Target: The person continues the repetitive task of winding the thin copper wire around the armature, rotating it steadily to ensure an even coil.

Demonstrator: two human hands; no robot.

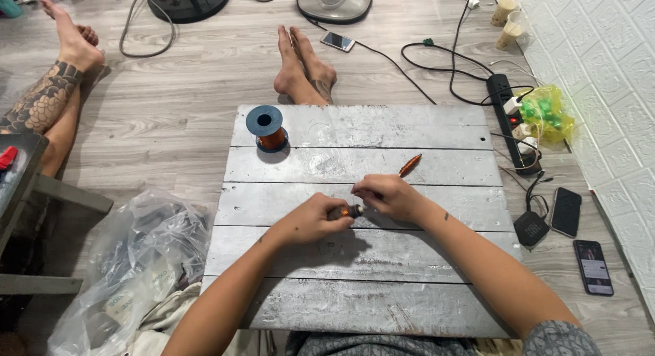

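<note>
My left hand (310,218) and my right hand (387,194) meet over the middle of a low grey plank table (368,308). Between them they grip a small cylinder wound with copper wire (350,210); the left hand holds its body and the right fingers pinch its end. A second copper-wound coil (410,165) lies on the table just beyond my right hand. A blue spool of copper wire (267,127) stands upright near the table's far left corner.
My bare feet (303,66) stretch beyond the table. Another person's tattooed leg (48,90) lies at the left. A clear plastic bag (129,260) sits left of the table. A power strip (508,117), cables and two phones (580,240) lie at the right by a white wall.
</note>
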